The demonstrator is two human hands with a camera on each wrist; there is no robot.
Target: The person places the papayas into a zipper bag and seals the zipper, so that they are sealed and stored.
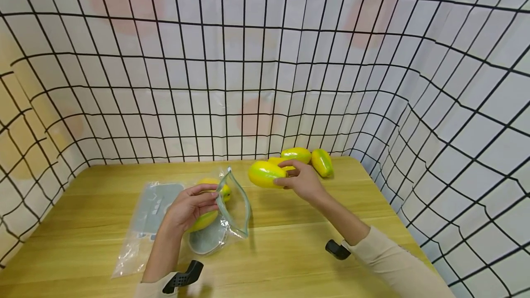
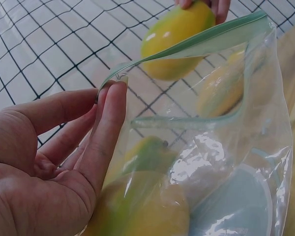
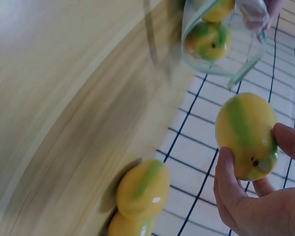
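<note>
My left hand [image 1: 184, 208] pinches the green-edged mouth of a clear zip bag [image 2: 265, 128] between thumb and fingers. The bag's mouth gapes toward the right. Inside it lie two yellow-green mangoes, one low [image 1: 204, 221] and one further back [image 1: 225, 192], both partly covered by the left hand in the head view. To the right of the mouth, my right hand [image 1: 305, 181] grips another mango [image 1: 264, 174] by its stem end, fingertips and thumb on either side. This mango is held apart from the bag, as the right wrist view shows.
More mangoes sit at the back of the wooden table [image 1: 290, 256], one [image 1: 296, 153] near the mesh and one [image 1: 322, 163] further right. Another clear bag with a grey-green print [image 1: 159, 203] lies flat at left. Black wire mesh [image 1: 244, 77] encloses the back and sides.
</note>
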